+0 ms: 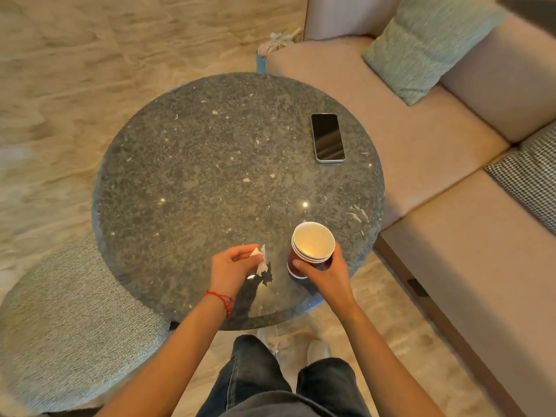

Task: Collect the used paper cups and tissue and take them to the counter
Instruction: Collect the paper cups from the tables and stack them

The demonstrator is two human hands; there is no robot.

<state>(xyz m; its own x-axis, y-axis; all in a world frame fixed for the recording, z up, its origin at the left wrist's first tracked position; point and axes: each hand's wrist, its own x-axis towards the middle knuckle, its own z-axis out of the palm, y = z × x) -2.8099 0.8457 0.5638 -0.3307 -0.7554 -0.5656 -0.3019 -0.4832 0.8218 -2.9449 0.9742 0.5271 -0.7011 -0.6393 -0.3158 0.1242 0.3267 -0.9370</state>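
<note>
Left hand (233,266): pinching crumpled white tissue (261,260)
Right hand (326,273): wrapped around nested red paper cups (311,249), white rims
Table (210,164): round, speckled polished stone
Phone (328,137): flat, glossy black

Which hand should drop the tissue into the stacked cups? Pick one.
Left. The left hand already pinches the tissue right beside the cup stack, which the right hand holds upright.

Under the fingers (255,257) the round bench (210,164) is polished speckled stone, glossy enough to mirror lights. The tissue (262,260) they pinch is crumpled matt paper; the stacked paper cups (311,249) beside them look smooth. Beyond, the phone (327,137) is glossy glass, the sofa (436,230) matt woven cloth.
</note>
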